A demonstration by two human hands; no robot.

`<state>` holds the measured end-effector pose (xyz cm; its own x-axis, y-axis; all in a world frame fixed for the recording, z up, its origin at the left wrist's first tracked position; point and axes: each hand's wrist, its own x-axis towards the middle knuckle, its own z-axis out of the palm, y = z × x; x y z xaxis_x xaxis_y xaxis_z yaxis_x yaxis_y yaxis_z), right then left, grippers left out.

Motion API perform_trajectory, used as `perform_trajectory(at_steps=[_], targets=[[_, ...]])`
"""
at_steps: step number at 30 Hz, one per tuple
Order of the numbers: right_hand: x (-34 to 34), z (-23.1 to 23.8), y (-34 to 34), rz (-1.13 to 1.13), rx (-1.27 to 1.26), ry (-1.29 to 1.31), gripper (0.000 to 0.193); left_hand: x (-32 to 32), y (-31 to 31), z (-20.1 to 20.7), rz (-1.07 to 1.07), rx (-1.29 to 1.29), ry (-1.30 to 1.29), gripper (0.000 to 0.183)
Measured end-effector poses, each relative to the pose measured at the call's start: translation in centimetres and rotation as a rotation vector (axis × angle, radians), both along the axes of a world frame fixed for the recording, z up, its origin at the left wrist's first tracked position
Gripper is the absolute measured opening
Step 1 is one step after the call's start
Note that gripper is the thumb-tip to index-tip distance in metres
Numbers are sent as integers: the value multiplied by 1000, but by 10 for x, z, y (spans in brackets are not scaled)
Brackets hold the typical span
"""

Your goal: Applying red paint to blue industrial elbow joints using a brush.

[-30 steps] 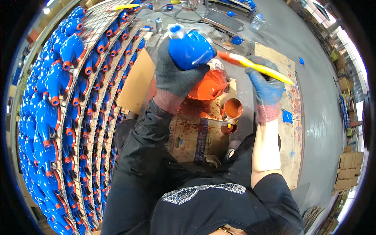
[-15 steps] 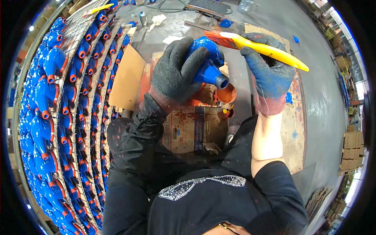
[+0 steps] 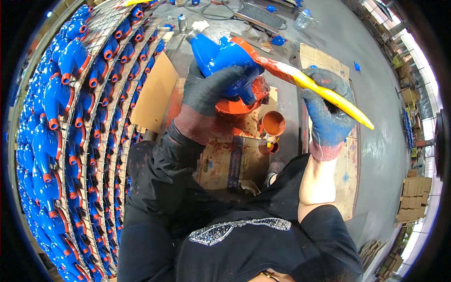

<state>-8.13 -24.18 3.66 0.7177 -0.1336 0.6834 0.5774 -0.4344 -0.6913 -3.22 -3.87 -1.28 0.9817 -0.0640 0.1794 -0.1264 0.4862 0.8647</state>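
Note:
My gloved left hand (image 3: pixel 206 91) is closed around a blue cast-metal housing (image 3: pixel 221 58), raised in front of me. One threaded spout points up to the far left, and another branch points down. A red band runs along the housing's right-hand edge. Pinched in my gloved right hand (image 3: pixel 329 105) is a paintbrush (image 3: pixel 340 101) with a yellow handle. Its red-coated bristles lie against that edge. Below the housing, partly hidden by it, is a red paint-smeared basin (image 3: pixel 237 107). A pot of red-orange paint (image 3: pixel 273 123) stands nearer, beside a smaller cup (image 3: pixel 269 148) with something yellow in it.
Racks (image 3: pixel 66 155) stacked with blue, red-edged housings fill my left side. A bent cardboard sheet (image 3: pixel 155 94) stands beside them. Stained cardboard (image 3: pixel 216 164) covers the floor ahead. Farther off are a spray can (image 3: pixel 182 22), a low metal stand (image 3: pixel 260 16) and scattered blue pieces.
My left hand has turned the housing over, so its threaded spout points away and its red edge shows. The brush has tilted and come down with its bristles onto that edge.

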Motion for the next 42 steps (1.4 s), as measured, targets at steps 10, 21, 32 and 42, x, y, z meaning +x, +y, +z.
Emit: perform_trajectory(at_steps=[10,21,32,42], targets=[[24,-25,1,283,157,-18,23,-9,27,-5,-596,-922,538,72],[62,-69,-9,598,807,187,28,-17,31,-8,-623,-951,466,74],[47,-41,-2,438,726,167,31,2,20,-32,3,234,195,59],[39,-34,3,117,57,326,29,-15,7,-31,419,1392,-460,68]])
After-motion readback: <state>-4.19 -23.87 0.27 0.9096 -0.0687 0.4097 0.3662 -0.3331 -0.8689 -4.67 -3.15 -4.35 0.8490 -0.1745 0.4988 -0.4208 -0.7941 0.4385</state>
